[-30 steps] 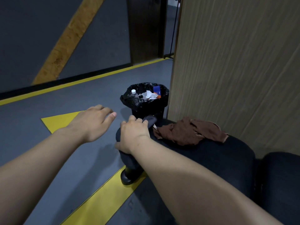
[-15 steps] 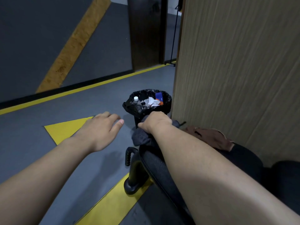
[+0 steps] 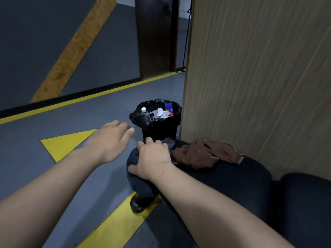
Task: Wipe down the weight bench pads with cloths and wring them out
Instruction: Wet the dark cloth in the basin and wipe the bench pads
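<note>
A black weight bench pad [image 3: 232,183] runs from the lower right toward the middle. My right hand [image 3: 152,158] lies on its near-left end, fingers curled over a dark grey cloth [image 3: 137,183] that drapes down over the pad's rounded end. A crumpled brown cloth [image 3: 202,154] lies loose on top of the pad just right of that hand, against the wall. My left hand [image 3: 109,140] hovers over the floor to the left with its fingers spread, holding nothing.
A black bin [image 3: 157,133] lined with a bag and holding rubbish stands just beyond the pad's end. A wood-grain wall [image 3: 250,86] borders the bench on the right. A second black pad [image 3: 304,203] sits at lower right. The bench's black foot [image 3: 139,203] rests on a yellow floor stripe.
My right hand pushed the grey cloth forward over the pad's end, then drew it back toward me and leftward. The left hand stayed hovering, open.
</note>
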Demonstrator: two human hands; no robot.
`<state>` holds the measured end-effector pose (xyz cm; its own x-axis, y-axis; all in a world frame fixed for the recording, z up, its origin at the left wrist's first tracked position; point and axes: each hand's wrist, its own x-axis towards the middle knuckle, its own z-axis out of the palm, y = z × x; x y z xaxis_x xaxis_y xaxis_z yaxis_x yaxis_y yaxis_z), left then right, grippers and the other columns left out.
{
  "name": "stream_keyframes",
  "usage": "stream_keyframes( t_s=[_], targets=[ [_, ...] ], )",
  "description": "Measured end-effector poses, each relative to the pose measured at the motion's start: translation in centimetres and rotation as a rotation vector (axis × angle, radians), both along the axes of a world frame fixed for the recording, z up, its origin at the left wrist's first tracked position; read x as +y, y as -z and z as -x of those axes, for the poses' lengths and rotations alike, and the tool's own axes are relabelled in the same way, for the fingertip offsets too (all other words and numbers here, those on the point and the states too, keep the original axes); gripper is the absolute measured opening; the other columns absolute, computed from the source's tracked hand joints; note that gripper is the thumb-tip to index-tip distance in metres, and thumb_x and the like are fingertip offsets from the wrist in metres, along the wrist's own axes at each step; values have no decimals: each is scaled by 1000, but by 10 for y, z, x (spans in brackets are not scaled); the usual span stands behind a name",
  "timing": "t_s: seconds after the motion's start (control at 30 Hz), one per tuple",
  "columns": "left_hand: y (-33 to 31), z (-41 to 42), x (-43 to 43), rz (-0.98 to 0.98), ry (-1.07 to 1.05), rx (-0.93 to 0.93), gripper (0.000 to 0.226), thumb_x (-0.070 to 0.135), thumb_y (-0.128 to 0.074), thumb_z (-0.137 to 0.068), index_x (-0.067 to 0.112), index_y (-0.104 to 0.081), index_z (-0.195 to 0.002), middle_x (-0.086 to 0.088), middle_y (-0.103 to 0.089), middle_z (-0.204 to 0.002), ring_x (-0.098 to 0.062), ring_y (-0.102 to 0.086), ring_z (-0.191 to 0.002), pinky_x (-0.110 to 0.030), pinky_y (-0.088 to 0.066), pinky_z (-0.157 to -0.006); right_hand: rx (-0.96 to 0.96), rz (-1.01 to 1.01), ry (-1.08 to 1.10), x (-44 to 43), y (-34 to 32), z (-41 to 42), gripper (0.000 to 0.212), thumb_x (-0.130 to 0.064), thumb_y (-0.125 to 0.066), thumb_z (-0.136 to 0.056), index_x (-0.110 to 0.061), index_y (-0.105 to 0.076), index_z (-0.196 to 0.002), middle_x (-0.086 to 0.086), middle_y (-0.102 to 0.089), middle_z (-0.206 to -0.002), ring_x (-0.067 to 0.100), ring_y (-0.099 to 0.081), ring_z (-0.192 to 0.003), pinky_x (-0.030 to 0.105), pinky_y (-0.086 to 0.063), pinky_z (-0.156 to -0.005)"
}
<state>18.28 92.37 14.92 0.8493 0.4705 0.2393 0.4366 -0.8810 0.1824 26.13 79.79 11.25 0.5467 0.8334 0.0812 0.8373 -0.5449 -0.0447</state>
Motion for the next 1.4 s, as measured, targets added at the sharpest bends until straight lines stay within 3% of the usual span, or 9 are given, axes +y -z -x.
stream_keyframes(
  t_s=[0.17,0.3,0.43,0.57,0.83,0.97,1.13,1.33,1.4],
  targets=[
    [-6,3,-10,11,17,7,51,52,-19,-98,24,-57,-116,-4,-57,-108,-28,-53,-111,-46,-47,-90,-112,-97,-80,-58,3,33,56,-57,-61,-76,-14,-51,-111,12,-51,-112,38,-50,-102,48,-38,-83],
    [-5,-6,-27,25,42,57,52,55,-17,-97,26,-56,-117,-2,-55,-108,-28,-54,-112,-45,-46,-90,-255,-7,-151,-107,25,51,71,-65,-67,-57,-10,-62,-102,15,-58,-96,43,-58,-95,54,-48,-83],
    [4,-23,-56,58,125,99,47,56,-19,-98,27,-54,-113,-2,-54,-108,-28,-53,-113,-45,-45,-92,-231,-152,-195,-146,31,59,67,-68,-65,-49,-15,-63,-91,5,-57,-82,33,-59,-79,44,-54,-78],
    [13,-41,-84,95,196,124,54,58,-22,-98,27,-51,-131,-2,-55,-123,-26,-51,-120,-43,-44,-96,-189,-296,-204,-181,32,65,57,-62,-61,-58,-16,-60,-92,0,-53,-82,27,-56,-79,39,-50,-80],
    [3,-78,-126,179,255,119,53,59,-28,-99,25,-50,-132,-5,-53,-124,-27,-51,-119,-41,-43,-96,-110,-435,-101,-250,23,58,56,-58,-62,-56,-17,-67,-93,1,-55,-80,26,-61,-76,35,-53,-70],
    [0,-92,-142,190,284,159,57,63,-27,-97,25,-48,-134,-7,-54,-123,-28,-51,-119,-44,-42,-99,-33,-419,66,-283,10,36,53,-64,-61,-66,-21,-64,-97,-6,-56,-87,19,-61,-83,31,-53,-71],
    [3,-104,-157,199,270,206,63,69,-26,-94,26,-46,-135,-7,-53,-125,-30,-52,-120,-45,-43,-100,53,-308,163,-290,-4,15,57,-73,-44,-73,-30,-54,-108,-14,-51,-107,10,-55,-102,27,-49,-77],
    [5,-110,-164,175,250,285,82,84,-39,-80,28,-40,-140,-5,-51,-128,-29,-52,-120,-43,-45,-98,76,-321,206,-290,-3,-35,61,-77,-39,-71,-28,-53,-105,-11,-46,-98,14,-57,-95,31,-48,-76],
    [6,-112,-163,159,248,316,79,81,-44,-80,30,-40,-139,-4,-52,-125,-29,-53,-117,-43,-46,-97,91,-306,216,-290,-4,-54,63,-78,-41,-72,-27,-53,-107,-8,-47,-98,18,-58,-95,35,-49,-79]
  ],
)
